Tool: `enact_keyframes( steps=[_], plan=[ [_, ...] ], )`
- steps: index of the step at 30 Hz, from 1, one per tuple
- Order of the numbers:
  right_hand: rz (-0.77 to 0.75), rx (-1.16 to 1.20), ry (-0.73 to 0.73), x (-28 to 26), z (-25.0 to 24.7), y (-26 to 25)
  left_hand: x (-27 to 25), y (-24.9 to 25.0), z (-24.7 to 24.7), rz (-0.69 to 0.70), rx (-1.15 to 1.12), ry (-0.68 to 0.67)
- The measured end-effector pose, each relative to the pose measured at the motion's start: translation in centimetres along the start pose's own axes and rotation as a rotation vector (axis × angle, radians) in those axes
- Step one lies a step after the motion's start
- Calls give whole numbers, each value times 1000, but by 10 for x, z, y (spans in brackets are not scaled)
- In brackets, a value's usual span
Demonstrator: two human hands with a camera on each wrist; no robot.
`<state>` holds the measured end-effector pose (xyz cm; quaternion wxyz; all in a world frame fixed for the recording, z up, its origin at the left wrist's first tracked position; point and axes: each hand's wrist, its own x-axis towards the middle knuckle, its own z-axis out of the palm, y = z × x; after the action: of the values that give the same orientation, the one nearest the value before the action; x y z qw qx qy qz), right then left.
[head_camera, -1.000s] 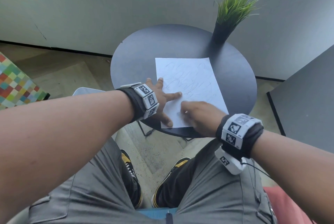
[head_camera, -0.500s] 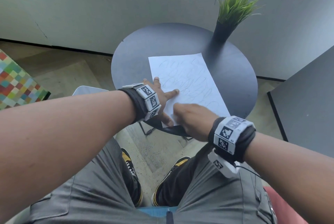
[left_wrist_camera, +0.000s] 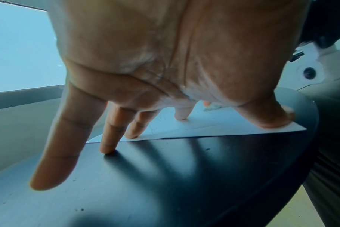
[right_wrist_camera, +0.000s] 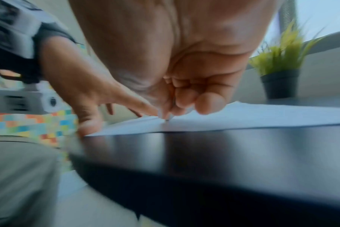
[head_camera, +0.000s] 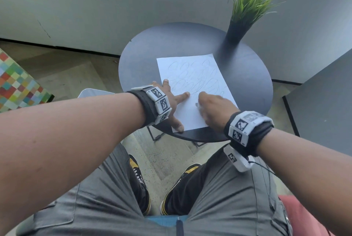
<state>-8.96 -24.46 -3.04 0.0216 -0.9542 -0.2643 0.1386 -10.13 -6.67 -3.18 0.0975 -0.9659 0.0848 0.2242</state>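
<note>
A white sheet of paper [head_camera: 192,75] with faint looping scribbles lies on a round black table [head_camera: 171,45]. My left hand [head_camera: 174,105] is spread flat at the sheet's left edge. In the left wrist view its thumb and two fingers [left_wrist_camera: 180,114] press the paper [left_wrist_camera: 204,127], and the other fingers rest on the table [left_wrist_camera: 165,176]. My right hand [head_camera: 211,108] is curled over the lower middle of the sheet. In the right wrist view its fingers [right_wrist_camera: 184,98] pinch a small pointed writing tip [right_wrist_camera: 169,118] that touches the paper [right_wrist_camera: 262,113].
A green grass plant in a black pot [head_camera: 245,12] stands at the table's far right edge, near the sheet's corner. A dark slab [head_camera: 323,102] stands to the right and a colourful checked block [head_camera: 17,83] to the left. My knees sit below the table's near edge.
My right hand has slid up the sheet, away from its near edge and towards my left index fingertip. My left hand still presses the paper's left edge.
</note>
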Motion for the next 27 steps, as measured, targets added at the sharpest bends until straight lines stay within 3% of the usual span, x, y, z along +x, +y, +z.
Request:
enact_keyframes(
  steps=[3, 4, 7, 8, 12, 13, 16, 17, 21, 22, 25, 27],
  plan=[
    [-263, 5, -142, -12, 12, -19, 0, -1, 1, -5, -2, -2],
    [-251, 2, -154, -10, 10, -17, 0, -1, 1, -5, -6, -7],
    [45, 33, 4, 14, 1, 2, 1, 0, -1, -1, 1, -24],
    [68, 35, 29, 16, 3, 0, 1, 0, 0, -2, 0, -28],
    [-240, 21, -73, 6, 13, -22, 2, -2, 0, 6, -16, -38],
    [-212, 25, -86, 9, 8, -16, 2, -1, -1, 10, -21, -38],
    [62, -1, 4, 29, -5, 8, 3, -2, 1, 9, -22, -35],
    [72, -3, 26, 28, -3, 6, 3, -1, 1, 10, -25, -33],
    [-265, 57, -137, 7, 9, -20, 3, -1, 0, -5, -26, -42],
    [-243, 56, -158, 8, 5, -13, 3, -1, -1, -2, -35, -52],
    [56, 28, -44, 23, -5, 26, 4, -1, -2, 1, -39, -67],
    [107, 4, 10, 23, -4, 38, 7, -3, -5, 6, -20, -85]
  ],
)
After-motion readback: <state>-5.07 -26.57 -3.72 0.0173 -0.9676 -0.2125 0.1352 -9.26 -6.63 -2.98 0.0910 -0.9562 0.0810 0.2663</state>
